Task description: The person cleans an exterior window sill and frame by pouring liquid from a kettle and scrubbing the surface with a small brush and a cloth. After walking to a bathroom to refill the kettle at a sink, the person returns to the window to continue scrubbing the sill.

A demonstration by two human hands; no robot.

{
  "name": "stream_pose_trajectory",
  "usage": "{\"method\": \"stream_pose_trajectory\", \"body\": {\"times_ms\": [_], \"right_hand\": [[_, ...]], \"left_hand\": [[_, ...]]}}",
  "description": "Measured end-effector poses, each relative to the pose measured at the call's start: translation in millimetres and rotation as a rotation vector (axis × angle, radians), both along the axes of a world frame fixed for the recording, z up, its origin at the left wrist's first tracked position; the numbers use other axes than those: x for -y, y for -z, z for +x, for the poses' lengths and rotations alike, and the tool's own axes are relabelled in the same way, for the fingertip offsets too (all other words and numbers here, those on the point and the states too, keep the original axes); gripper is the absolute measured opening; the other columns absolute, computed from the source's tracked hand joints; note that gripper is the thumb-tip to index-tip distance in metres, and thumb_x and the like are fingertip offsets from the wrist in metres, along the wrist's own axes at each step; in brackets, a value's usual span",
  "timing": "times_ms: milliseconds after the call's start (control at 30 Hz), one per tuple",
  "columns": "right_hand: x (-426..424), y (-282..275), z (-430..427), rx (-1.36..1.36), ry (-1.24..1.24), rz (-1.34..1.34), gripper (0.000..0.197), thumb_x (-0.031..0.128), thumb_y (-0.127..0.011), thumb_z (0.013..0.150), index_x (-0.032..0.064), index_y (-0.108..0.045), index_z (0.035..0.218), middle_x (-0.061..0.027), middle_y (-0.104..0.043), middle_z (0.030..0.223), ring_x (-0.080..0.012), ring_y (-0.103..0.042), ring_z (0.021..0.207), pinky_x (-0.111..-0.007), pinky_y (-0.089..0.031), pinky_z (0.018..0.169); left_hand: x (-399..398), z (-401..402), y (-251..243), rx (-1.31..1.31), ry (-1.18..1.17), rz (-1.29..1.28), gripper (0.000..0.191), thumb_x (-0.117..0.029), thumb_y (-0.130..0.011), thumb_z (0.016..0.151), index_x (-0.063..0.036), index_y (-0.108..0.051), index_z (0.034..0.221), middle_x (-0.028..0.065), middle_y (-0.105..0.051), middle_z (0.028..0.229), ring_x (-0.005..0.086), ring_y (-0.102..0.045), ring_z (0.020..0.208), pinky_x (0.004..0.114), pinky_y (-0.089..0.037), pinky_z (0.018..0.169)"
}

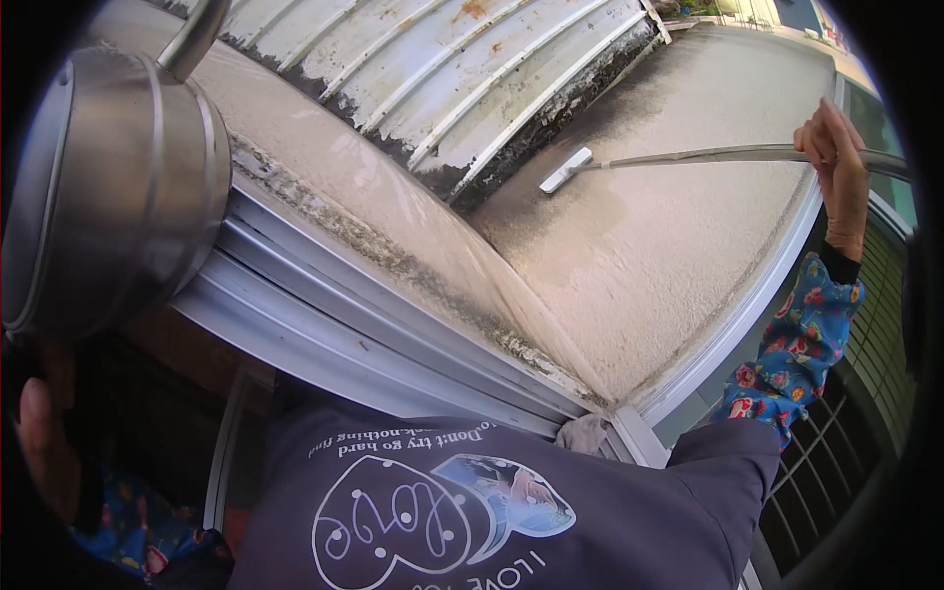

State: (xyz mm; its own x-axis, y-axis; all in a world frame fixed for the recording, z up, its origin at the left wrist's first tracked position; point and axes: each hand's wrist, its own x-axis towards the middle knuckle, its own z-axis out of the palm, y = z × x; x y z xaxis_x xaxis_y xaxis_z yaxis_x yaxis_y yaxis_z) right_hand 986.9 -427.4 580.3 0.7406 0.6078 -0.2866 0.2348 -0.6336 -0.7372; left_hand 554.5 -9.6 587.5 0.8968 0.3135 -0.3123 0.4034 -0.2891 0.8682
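At the right, my right hand is closed around the metal pole of a long-handled scrubber. Its flat white head rests on the stained concrete slab, beside the lower edge of a corrugated metal sheet. A stainless steel kettle hangs tilted at the upper left, its spout running up out of view. Deep shade covers my left hand just below the kettle; it appears to hold it up, but the grip itself is mostly hidden. The concrete ledge looks wet and streaked.
An aluminium window track crosses in front of my body, and another white frame borders the slab's right side. A grey rag lies at their corner. Metal grille bars stand at the right. Black grime lines the sheet's edge.
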Motion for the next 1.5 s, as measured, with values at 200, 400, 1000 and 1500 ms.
{"method": "stream_pose_trajectory", "body": {"times_ms": [200, 400, 1000, 1500], "right_hand": [[-2.5, 116.2, -32.0, -0.122, 0.139, 0.028, 0.032, 0.023, -0.051, 0.091, 0.0068, -0.047, 0.064, 0.0039, -0.038, 0.054, -0.0058, -0.037, 0.051, -0.020, -0.031, 0.052], [23.8, 233.3, -100.0, 0.007, -0.013, -0.104, 0.030, 0.019, -0.055, 0.088, 0.0031, -0.049, 0.063, 0.0007, -0.046, 0.054, -0.0070, -0.042, 0.052, -0.023, -0.034, 0.049], [17.5, 237.0, -123.3, -0.131, 0.051, -0.071, 0.031, 0.018, -0.053, 0.089, 0.0038, -0.047, 0.062, 0.0001, -0.045, 0.057, -0.0074, -0.041, 0.053, -0.022, -0.034, 0.052], [20.7, 238.0, -111.4, -0.261, 0.145, 0.032, 0.031, 0.020, -0.054, 0.089, 0.0049, -0.048, 0.062, 0.0006, -0.044, 0.056, -0.0062, -0.041, 0.052, -0.022, -0.033, 0.049]], "left_hand": [[-5.4, -6.7, 0.9, 0.000, 0.001, -0.011, 0.047, -0.037, -0.065, 0.075, -0.0009, -0.050, 0.101, 0.0042, -0.049, 0.064, 0.0124, -0.045, 0.049, 0.022, -0.034, 0.044], [-7.7, 1.2, 13.2, 0.007, 0.027, -0.036, 0.048, -0.037, -0.065, 0.076, -0.0007, -0.050, 0.102, 0.0042, -0.050, 0.064, 0.0124, -0.045, 0.049, 0.022, -0.034, 0.044], [-11.7, 3.9, 7.9, 0.001, 0.117, 0.019, 0.049, -0.040, -0.064, 0.075, -0.0018, -0.051, 0.102, 0.0035, -0.050, 0.065, 0.0118, -0.045, 0.049, 0.022, -0.035, 0.044], [-3.0, 1.2, 6.4, -0.042, 0.026, 0.048, 0.055, -0.040, -0.067, 0.075, -0.0019, -0.048, 0.110, 0.0013, -0.051, 0.071, 0.0085, -0.046, 0.056, 0.021, -0.036, 0.050]]}}
